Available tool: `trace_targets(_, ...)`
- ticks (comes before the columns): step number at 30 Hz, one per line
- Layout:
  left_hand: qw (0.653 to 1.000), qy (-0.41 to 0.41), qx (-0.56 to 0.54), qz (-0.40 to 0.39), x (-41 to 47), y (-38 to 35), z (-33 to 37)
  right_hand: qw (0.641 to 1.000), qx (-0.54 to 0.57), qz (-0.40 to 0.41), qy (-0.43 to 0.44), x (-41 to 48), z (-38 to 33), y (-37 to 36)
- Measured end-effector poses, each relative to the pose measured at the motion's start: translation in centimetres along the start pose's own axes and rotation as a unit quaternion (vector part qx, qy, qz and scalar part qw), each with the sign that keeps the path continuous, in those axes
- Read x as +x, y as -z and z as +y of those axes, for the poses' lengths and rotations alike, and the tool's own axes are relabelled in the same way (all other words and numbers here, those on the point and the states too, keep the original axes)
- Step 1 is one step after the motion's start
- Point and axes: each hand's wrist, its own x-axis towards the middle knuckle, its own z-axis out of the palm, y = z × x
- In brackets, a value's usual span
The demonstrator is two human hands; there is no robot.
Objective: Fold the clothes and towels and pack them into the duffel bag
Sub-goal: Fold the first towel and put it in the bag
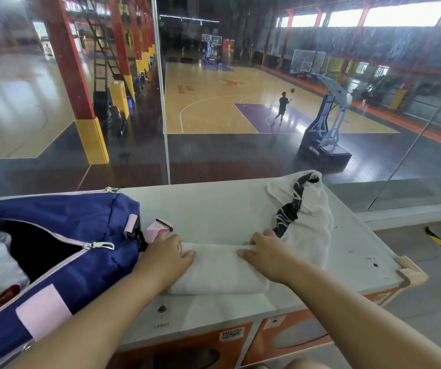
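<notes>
A folded white towel (219,272) lies on the white counter top (214,209) in front of me. My left hand (167,255) holds its left end, fingers curled over the far edge. At the right end my right hand (266,253) grips the towel the same way. A blue duffel bag (75,235) with pink trim sits at the left, unzipped, with white and red cloth inside. Behind my right hand lies a crumpled white garment (309,225) with a black patterned stripe.
The counter's right corner has a beige bumper (413,272). A glass wall (160,102) rises just behind the counter, overlooking a basketball court. Orange locker fronts (293,336) sit under the counter top.
</notes>
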Motion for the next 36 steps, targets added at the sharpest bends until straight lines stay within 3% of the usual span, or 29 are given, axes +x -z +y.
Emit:
trace_targets(5,0.994,0.049,0.002,-0.102,1.7,0.5,0.9,0.998,-0.015,-0.064,0.004,0.9,-0.2,0.3)
trace_targets(9,0.972,0.09,-0.096,-0.196,1.9,1.4,0.9,0.995,0.01,-0.096,0.002,1.2,0.0,0.4)
trace_targets(12,0.957,0.083,-0.125,-0.249,1.3,1.9,0.7,0.992,0.033,-0.121,0.009,0.8,0.3,0.9)
trace_targets(16,0.957,0.052,-0.073,-0.275,0.0,1.6,0.9,0.983,0.067,-0.168,0.025,-0.1,0.9,1.3)
trace_targets(20,0.964,-0.011,-0.028,-0.264,-1.5,1.5,0.8,0.967,0.089,-0.233,0.05,-1.8,1.0,1.9)
trace_targets(26,0.968,-0.13,-0.035,-0.212,-4.9,1.9,0.4,0.967,-0.046,-0.244,0.049,-4.8,-0.1,2.3)
trace_targets(31,0.975,-0.199,-0.022,-0.096,-6.9,3.3,-1.0,0.988,-0.065,-0.112,0.08,-6.7,-1.3,3.3)
trace_targets(36,0.97,-0.234,0.07,0.01,-7.8,7.5,-3.5,0.995,-0.076,0.018,0.063,-7.7,-5.2,5.7)
